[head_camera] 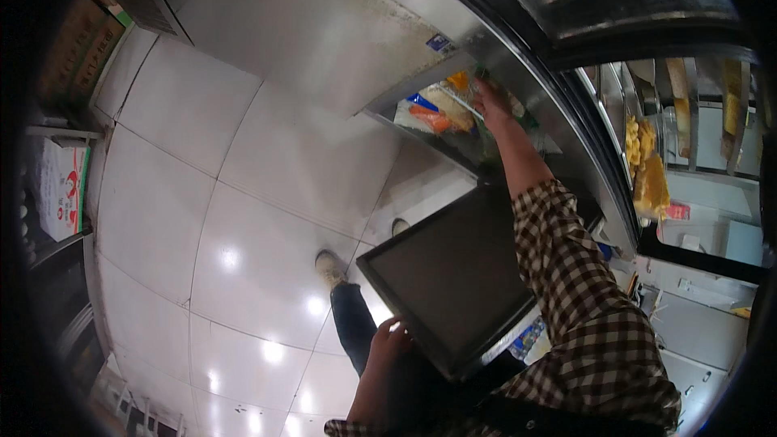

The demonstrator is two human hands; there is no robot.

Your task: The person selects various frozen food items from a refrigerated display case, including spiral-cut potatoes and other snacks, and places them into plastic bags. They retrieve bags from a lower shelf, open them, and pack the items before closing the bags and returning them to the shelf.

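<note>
My right hand [490, 106] reaches down into a low compartment of the steel cabinet, among plastic bags of food. An orange-coloured bag [430, 118] and a clear bag with pale contents [446, 100] lie beside it. The fingers are partly blurred, and whether they grip a bag cannot be told. In front of me a dark rectangular door panel with a raised black rim [449, 273] stands out from the cabinet. My left hand [388, 343] is at the near edge of this panel, its fingers curled at the rim.
To the right is a glass-fronted display case [698, 182] with yellow food [649, 170] inside. The steel cabinet front [340, 42] runs along the top. Cartons [64, 188] sit on shelving at the left. My shoe [329, 267] stands on the shiny tiled floor [261, 237].
</note>
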